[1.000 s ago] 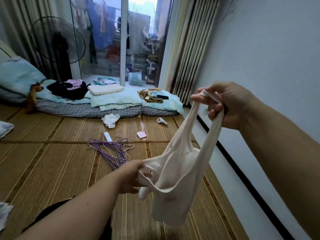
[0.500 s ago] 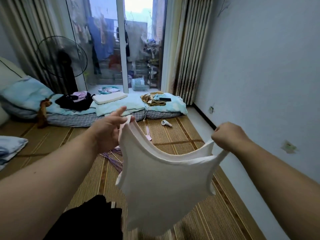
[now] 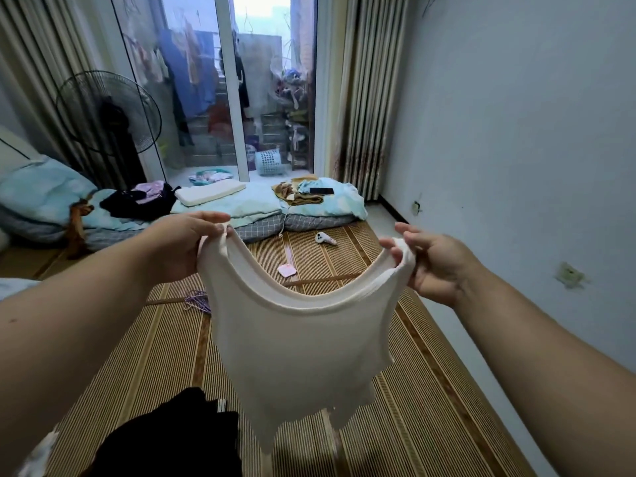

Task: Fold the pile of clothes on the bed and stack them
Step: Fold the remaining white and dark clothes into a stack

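A woven mat (image 3: 113,356) covers the bed platform where a person holds up a white tank top (image 3: 296,346) by its two shoulder straps, clear of the mat and spread wide at chest height. The left hand (image 3: 179,246) pinches one strap between thumb and fingertips, the fingers closed tight on the fabric. The right hand (image 3: 437,263) grips the other strap, which is bunched between the thumb and the curled fingers; its index finger sticks out above the cloth.

A black garment (image 3: 172,438) lies on the mat below the left forearm, cut off by the bottom edge. At the far end, folded bedding (image 3: 247,208) carries a dark pile of clothes (image 3: 137,201) and a phone (image 3: 321,191), with a standing fan (image 3: 108,111) behind.

The top hides much of the mat and part of a bundle of purple hangers (image 3: 196,301). Its lower hem is blurred and looks ragged. A pale cloth (image 3: 38,456) in the bottom left corner is too cropped to identify.
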